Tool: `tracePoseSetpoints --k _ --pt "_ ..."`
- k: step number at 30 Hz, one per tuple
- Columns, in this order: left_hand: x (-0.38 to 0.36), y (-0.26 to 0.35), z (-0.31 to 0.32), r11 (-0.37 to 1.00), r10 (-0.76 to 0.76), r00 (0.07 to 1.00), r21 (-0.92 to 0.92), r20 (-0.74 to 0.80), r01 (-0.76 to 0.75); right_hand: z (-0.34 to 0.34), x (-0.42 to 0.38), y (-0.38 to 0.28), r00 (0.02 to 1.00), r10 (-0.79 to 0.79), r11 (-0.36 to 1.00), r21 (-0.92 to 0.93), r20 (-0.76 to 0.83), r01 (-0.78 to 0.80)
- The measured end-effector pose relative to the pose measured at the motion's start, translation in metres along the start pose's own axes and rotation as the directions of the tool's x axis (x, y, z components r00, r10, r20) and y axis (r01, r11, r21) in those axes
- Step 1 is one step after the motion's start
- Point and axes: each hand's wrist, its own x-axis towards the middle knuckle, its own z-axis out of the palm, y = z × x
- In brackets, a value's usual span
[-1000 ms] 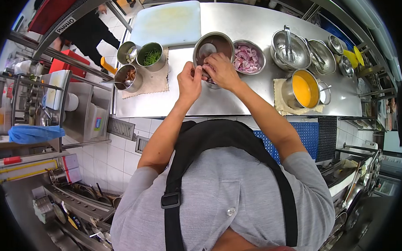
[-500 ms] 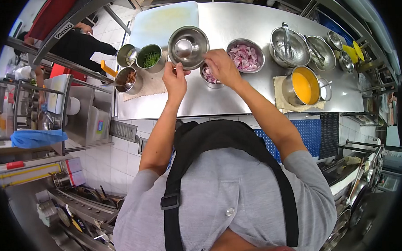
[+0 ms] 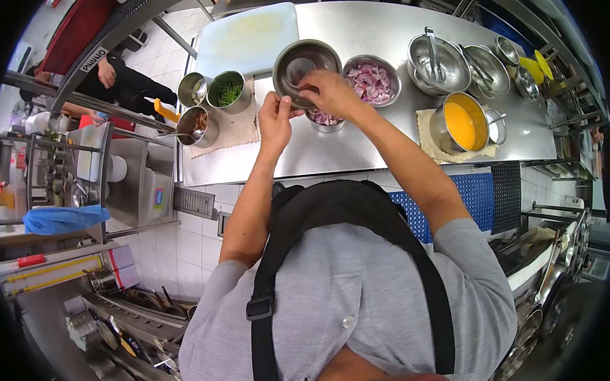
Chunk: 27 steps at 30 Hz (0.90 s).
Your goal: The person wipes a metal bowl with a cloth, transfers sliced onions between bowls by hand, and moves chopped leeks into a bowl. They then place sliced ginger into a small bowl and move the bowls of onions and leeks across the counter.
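Note:
A round metal bowl [image 3: 288,65] is tilted above the steel counter, and my left hand [image 3: 277,117] grips its near rim. Over the bowl's opening, my right hand [image 3: 330,93] has its fingers bent together; whether they hold anything is hidden. Below the bowl, partly covered by it, stands a small metal pot of sliced red onion [image 3: 325,118]. A larger bowl of sliced red onion [image 3: 370,84] sits just behind and right of my right hand.
Left are pots of chopped greens [image 3: 229,92], brown pieces [image 3: 198,124] and pale pieces [image 3: 197,90], near a white cutting board [image 3: 246,41]. Right are a pot of orange liquid [image 3: 465,123] and metal bowls [image 3: 438,65]. Another person [image 3: 113,79] is beyond the rack.
The metal bowl has moved right along with my left hand, closer to the larger onion bowl. My right hand has gone from the bowl's right edge to over its opening.

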Motion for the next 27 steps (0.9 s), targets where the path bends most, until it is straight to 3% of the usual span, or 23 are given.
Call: tracePoseSetpoints --k 3,6,7,13,17,18,21,22,25,27 --pt "0.000 0.001 0.009 0.996 0.061 0.998 0.065 -0.021 -0.060 0.006 -0.003 0.005 0.995 -0.057 0.998 -0.037 0.077 0.060" --pt "0.006 -0.004 0.001 0.939 0.175 0.974 0.321 -0.142 -0.122 0.000 -0.015 0.010 0.972 0.055 0.994 -0.102 0.230 -0.032" --pt "0.010 -0.006 -0.004 0.943 0.171 0.976 0.311 -0.138 -0.121 -0.002 -0.019 0.011 0.956 0.082 0.991 -0.123 0.281 -0.049" --pt "0.004 -0.005 0.009 0.979 0.154 0.988 0.134 -0.004 -0.152 -0.004 -0.003 -0.008 0.990 0.031 0.996 -0.082 -0.141 -0.042" --pt "0.013 0.001 0.010 0.993 0.122 0.992 0.011 -0.011 -0.122 0.004 -0.020 0.007 0.997 -0.007 1.000 -0.026 0.079 0.009" --pt "0.013 0.000 0.007 0.991 0.128 0.991 0.046 -0.033 -0.127 -0.004 -0.022 0.005 0.985 0.030 0.995 -0.095 0.173 -0.014" --pt "0.012 0.000 -0.001 0.983 0.119 0.992 0.147 -0.037 -0.113 -0.023 -0.021 -0.001 0.982 0.176 0.969 -0.185 0.074 -0.160" --pt "0.008 0.000 0.001 0.977 0.106 0.994 0.185 -0.007 -0.103 -0.028 -0.014 0.004 0.985 0.163 0.964 -0.221 0.056 -0.147" --pt "0.003 0.012 0.013 0.960 0.131 0.990 0.242 0.046 -0.138 -0.025 -0.003 0.001 0.974 0.065 0.964 -0.240 -0.216 -0.117" --pt "0.002 0.022 0.027 0.950 0.228 0.973 0.211 0.035 -0.230 -0.014 -0.013 0.014 0.995 0.100 0.957 -0.272 -0.021 -0.102"
